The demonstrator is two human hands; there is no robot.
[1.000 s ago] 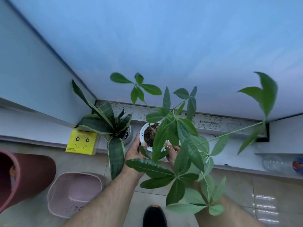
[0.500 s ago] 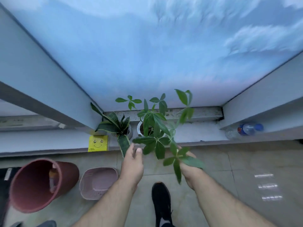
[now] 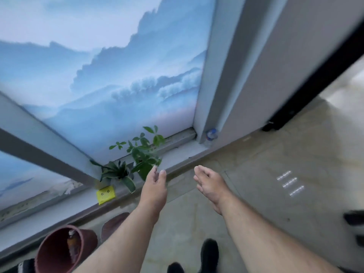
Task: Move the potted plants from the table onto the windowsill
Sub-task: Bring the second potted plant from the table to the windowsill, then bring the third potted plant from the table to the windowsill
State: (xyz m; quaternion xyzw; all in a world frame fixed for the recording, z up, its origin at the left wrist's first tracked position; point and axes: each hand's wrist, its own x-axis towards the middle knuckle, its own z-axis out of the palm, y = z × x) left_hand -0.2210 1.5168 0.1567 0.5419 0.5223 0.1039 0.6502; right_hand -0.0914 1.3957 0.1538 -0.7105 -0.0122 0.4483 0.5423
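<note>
Two potted plants stand side by side on the white windowsill (image 3: pixel 183 152). The broad-leaved plant (image 3: pixel 142 152) is on the right, its pot hidden by its own leaves. The spiky striped plant (image 3: pixel 117 173) sits to its left by the window frame. My left hand (image 3: pixel 155 186) hovers just in front of the broad-leaved plant with relaxed fingers, holding nothing. My right hand (image 3: pixel 208 184) is further right over the floor, fingers loose and empty, apart from both plants.
A yellow smiley box (image 3: pixel 105 194) lies on the sill left of the plants. A plastic bottle (image 3: pixel 210 134) rests in the sill's right corner. On the floor stand a red bucket (image 3: pixel 59 251) and a pink basket (image 3: pixel 112 225). My black shoes (image 3: pixel 208 253) are below.
Both hands let go of the broad-leaved plant's pot and drew back from the sill. The view pulled away and swung to the right; the plant stays on the sill.
</note>
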